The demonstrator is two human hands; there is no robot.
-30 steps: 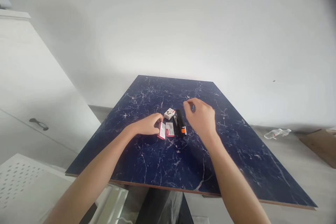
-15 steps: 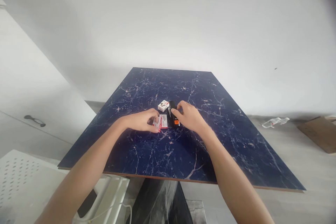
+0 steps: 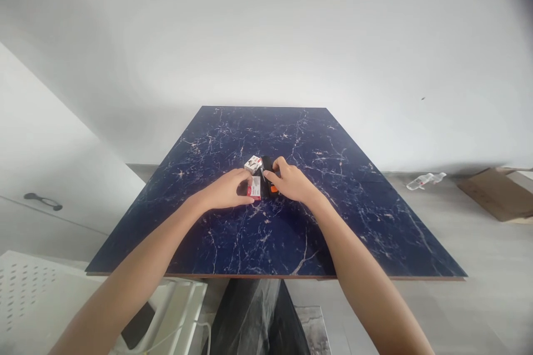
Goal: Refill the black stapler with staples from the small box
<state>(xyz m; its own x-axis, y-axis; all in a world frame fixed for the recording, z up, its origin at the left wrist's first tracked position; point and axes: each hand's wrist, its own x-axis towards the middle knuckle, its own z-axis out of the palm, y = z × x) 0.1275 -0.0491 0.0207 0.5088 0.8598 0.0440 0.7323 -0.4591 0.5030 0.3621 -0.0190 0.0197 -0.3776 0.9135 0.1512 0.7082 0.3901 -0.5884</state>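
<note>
My left hand (image 3: 227,188) comes in from the left, its thumb and fingers curved around the edges of a small white-and-red box (image 3: 255,187) on the dark blue tabletop. Just beyond that box, a second small white box (image 3: 252,164) with a dark picture on top sits tilted at an angle. Close by on the right lies a black object with an orange patch (image 3: 273,189); its exact kind is hard to make out. My right hand (image 3: 291,180) grips it from the right, thumb across its top and fingers at the far side, covering part of it.
The blue marble-patterned table (image 3: 353,222) stands against a white wall. White perforated furniture (image 3: 37,299) is at the lower left. On the floor to the right lie a clear plastic bottle (image 3: 425,181) and a cardboard box (image 3: 491,194).
My left hand's white-and-red piece, tilted before, now lines up with the stack by the black object. My right hand stays at the black object. The camera view has shifted slightly.
</note>
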